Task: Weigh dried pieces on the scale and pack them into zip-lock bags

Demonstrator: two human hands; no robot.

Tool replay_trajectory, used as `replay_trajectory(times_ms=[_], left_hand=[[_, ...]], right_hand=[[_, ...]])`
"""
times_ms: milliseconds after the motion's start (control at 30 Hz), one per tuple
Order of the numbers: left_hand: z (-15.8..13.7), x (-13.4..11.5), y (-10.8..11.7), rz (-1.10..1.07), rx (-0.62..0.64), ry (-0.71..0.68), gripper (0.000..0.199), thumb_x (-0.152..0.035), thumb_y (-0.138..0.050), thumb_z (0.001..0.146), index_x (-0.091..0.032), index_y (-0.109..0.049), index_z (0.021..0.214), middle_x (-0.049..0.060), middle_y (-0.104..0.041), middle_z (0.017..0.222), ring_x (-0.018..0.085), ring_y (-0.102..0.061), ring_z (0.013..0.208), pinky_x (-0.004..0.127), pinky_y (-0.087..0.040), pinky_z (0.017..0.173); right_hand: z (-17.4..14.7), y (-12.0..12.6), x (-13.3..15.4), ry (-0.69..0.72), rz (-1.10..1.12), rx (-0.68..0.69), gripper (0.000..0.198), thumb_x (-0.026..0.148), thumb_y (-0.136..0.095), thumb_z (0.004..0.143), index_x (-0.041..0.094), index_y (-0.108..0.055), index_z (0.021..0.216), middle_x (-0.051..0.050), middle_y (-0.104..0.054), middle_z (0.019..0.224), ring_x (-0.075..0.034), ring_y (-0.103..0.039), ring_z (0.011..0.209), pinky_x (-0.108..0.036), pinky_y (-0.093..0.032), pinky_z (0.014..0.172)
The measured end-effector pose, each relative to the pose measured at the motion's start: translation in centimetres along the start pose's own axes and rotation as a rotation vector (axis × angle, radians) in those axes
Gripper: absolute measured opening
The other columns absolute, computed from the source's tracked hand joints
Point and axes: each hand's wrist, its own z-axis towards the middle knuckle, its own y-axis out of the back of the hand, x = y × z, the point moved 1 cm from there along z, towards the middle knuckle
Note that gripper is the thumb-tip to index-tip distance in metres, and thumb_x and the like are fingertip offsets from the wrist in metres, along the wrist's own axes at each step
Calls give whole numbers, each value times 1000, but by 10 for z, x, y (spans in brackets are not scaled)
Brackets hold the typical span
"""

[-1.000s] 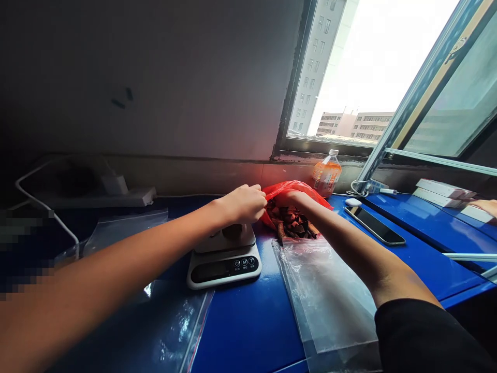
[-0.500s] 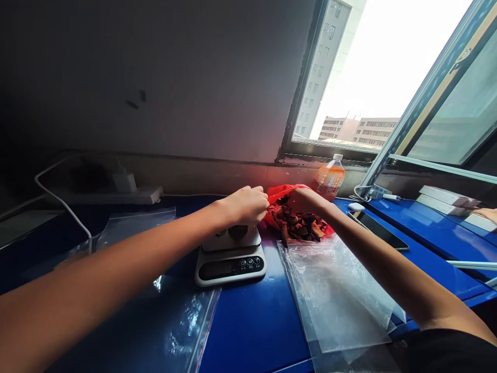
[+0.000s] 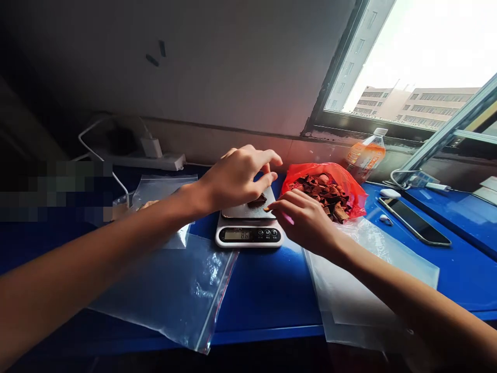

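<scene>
A white digital kitchen scale point(image 3: 248, 237) stands on the blue table, its display lit. Dark dried pieces point(image 3: 257, 201) lie on its metal plate, partly hidden by my hands. My left hand point(image 3: 243, 173) hovers over the plate, thumb and forefinger apart, holding nothing. At the plate's right edge my right hand point(image 3: 305, 217) pinches a small yellowish-brown dried piece point(image 3: 267, 209) at its fingertips. Just behind that hand sits an open red plastic bag point(image 3: 355, 194), full of brown, bark-like dried chips point(image 3: 322, 189).
Clear zip bags lie left point(image 3: 166, 290) and right point(image 3: 380, 290) of the scale. A smaller bag point(image 3: 165, 186) with pale contents lies farther left. An orange drink bottle point(image 3: 366, 154), phone point(image 3: 415, 220), earbud point(image 3: 385, 219) and white case point(image 3: 390, 193) are at right; a power strip point(image 3: 143, 160) runs along the wall.
My left hand has let go of the red bag's edge and opened above the scale. My right hand has come out of the bag to the scale with a small piece. The view has shifted.
</scene>
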Motion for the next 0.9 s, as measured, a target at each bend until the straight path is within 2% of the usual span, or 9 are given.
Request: replay_trajectory(times_ms=[200, 267, 333, 433, 500, 567, 733, 833, 900], left_hand=[[-38, -3, 27, -5, -121, 110, 26, -29, -52, 89, -21, -65, 111, 0, -72, 96, 18, -64, 93, 30, -45, 83], [-47, -3, 31, -11, -143, 123, 25, -29, -52, 90, -21, -66, 109, 1, -71, 96, 18, -65, 91, 31, -46, 82], [-57, -1, 33, -9, -129, 116, 24, -29, -51, 90, -21, -66, 107, 1, -71, 97, 19, -64, 91, 32, -46, 83], [-74, 9, 34, -20, -111, 98, 22, -27, -51, 91, -20, -65, 106, 2, -70, 97, 19, -63, 93, 33, -46, 85], [-85, 19, 34, -14, -140, 104, 21, -27, -50, 92, -20, -65, 105, 2, -69, 96, 19, -62, 92, 33, -46, 84], [-93, 30, 34, 23, -175, 101, 20, -27, -49, 93, -20, -65, 103, 3, -68, 95, 19, -61, 92, 33, -47, 83], [-101, 40, 27, 100, -176, -71, 16, -20, -51, 92, -18, -63, 103, 4, -69, 96, 19, -60, 92, 34, -47, 82], [-103, 28, 24, 15, -142, -204, 17, -10, -55, 88, -16, -63, 102, 4, -68, 89, 18, -58, 86, 33, -48, 78], [-105, 13, 24, -128, -41, -252, 18, -7, -54, 87, -16, -63, 100, 2, -66, 81, 15, -57, 78, 29, -47, 70]], right_hand=[[13, -27, 7, 172, -58, 108, 21, 5, -47, 89, 14, -66, 91, -9, -66, 89, -17, -54, 79, -30, -49, 71], [15, -28, 7, 202, -95, 129, 22, 4, -47, 89, 13, -66, 94, -10, -66, 92, -19, -55, 83, -32, -50, 72], [17, -23, 7, 202, -95, 95, 26, 3, -47, 87, 13, -65, 102, -10, -66, 96, -19, -56, 84, -32, -51, 71], [20, -3, 5, 115, -47, -113, 32, 0, -48, 85, 17, -64, 106, -8, -66, 99, -17, -58, 84, -30, -51, 72], [19, 12, 2, 29, -30, -257, 29, 0, -47, 85, 19, -64, 97, -7, -65, 98, -16, -60, 86, -30, -50, 73], [14, 22, -2, -48, -28, -333, 25, 1, -46, 86, 20, -62, 88, -6, -65, 93, -16, -61, 85, -30, -49, 72], [-8, 18, -20, -182, 37, -335, 21, 5, -44, 88, 21, -56, 85, -4, -63, 80, -15, -60, 73, -28, -46, 65], [-15, 7, -27, -196, 62, -298, 19, 5, -43, 86, 21, -53, 83, -2, -60, 75, -14, -57, 68, -27, -44, 62], [-15, 1, -26, -176, 70, -283, 20, 3, -42, 85, 21, -51, 81, -1, -58, 72, -13, -54, 64, -26, -42, 60]])
